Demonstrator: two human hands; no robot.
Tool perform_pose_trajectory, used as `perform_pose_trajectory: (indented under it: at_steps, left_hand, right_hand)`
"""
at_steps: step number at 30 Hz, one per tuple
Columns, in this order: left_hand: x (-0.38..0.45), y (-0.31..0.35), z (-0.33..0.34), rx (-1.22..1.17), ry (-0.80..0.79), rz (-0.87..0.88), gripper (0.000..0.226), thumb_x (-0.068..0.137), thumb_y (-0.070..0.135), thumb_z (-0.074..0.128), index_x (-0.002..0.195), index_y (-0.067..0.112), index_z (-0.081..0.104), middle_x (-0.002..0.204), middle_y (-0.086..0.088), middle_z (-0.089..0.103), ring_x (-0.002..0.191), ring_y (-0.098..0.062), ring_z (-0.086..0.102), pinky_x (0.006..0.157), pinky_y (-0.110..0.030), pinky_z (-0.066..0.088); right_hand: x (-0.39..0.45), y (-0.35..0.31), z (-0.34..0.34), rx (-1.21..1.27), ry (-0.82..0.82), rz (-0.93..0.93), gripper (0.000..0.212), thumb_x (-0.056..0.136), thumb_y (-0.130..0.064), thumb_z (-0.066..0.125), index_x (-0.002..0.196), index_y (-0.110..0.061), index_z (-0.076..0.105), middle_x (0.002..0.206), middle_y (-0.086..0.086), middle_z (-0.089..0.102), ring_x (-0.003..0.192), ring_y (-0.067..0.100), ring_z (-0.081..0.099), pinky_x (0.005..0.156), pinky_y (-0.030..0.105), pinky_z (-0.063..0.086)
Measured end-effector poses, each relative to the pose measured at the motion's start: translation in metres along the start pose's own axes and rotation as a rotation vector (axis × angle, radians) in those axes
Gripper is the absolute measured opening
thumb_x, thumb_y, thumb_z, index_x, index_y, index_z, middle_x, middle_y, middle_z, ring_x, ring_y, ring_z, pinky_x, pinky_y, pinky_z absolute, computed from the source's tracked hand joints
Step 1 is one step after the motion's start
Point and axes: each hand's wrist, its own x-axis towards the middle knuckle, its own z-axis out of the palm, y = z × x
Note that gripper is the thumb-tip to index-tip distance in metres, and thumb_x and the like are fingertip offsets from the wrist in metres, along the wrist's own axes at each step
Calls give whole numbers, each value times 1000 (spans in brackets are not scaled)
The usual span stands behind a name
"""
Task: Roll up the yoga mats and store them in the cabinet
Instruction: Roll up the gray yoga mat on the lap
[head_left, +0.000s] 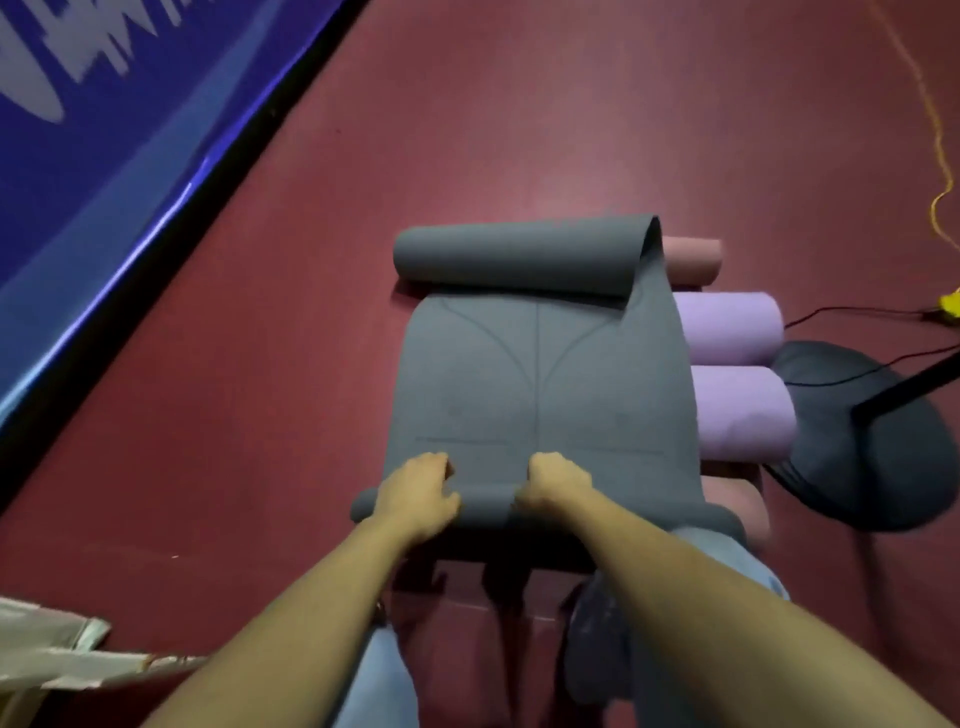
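Head view: I see the grey yoga mat (540, 384) lying on the dark red floor (519, 130), its far end curled over in a loose roll and its near end turned into a tight, thin roll. My left hand (415, 499) and right hand (558, 486) sit side by side on that near roll, fingers curled over it, so each grip is closed around the mat's rolled edge. Just beside the mat on the right lie two rolled purple mats (737, 374) and a rolled pink mat (693, 259) at the far end. A blue banner (104, 171) runs along the left, and a yellow cord (935, 156) trails at right.
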Motion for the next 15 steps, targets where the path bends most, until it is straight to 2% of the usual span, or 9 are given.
perform_pose_trajectory:
  at_steps: [5,7,9,10,11,13,15]
  left_hand:
    - [62,-16,31,287,-59,5,69,84,36,70,143,15,42,144,-8,49,134,-30,47,107,-41,43]
    - [84,-18,52,330,-203,36,101,77,44,81,157,15,26,156,-9,38,148,-31,32,119,-43,33]
    - [100,-16,73,386,-422,41,124,72,50,87,163,16,10,165,-9,27,156,-31,16,126,-48,18]
    - [104,-13,80,431,-505,40,122,73,49,88,163,16,11,164,-10,30,155,-32,21,126,-50,18]
    - [106,-8,84,465,-560,38,111,76,47,87,160,15,22,159,-12,39,149,-32,34,123,-50,26]
    - [108,4,82,486,-608,52,76,82,41,84,144,13,49,144,-13,56,130,-32,57,108,-44,46]
    - [106,15,74,460,-595,90,58,86,38,81,133,11,60,138,-14,60,122,-33,62,99,-41,51]
  right_hand:
    - [52,14,-23,-170,3,-47,31,89,-29,61,114,-12,64,123,12,64,112,34,64,84,35,50]
    - [69,26,-18,-157,-50,-13,35,89,-28,63,119,-10,62,128,13,63,115,34,62,88,36,52]
    - [81,35,-7,-141,-174,2,51,87,-30,67,133,-11,55,139,14,57,124,34,58,98,40,52]
    - [85,37,-2,-142,-225,-2,61,86,-31,69,141,-13,49,144,14,53,129,34,55,103,42,50]
    - [88,39,1,-134,-262,-7,71,84,-32,70,147,-16,42,148,13,50,131,35,53,106,44,48]
    - [90,42,2,-124,-292,-15,84,83,-29,71,155,-23,29,152,13,45,134,36,50,108,45,46]
    - [87,48,-1,-197,-281,-22,89,85,-25,69,159,-24,19,153,14,43,140,36,43,114,45,38]
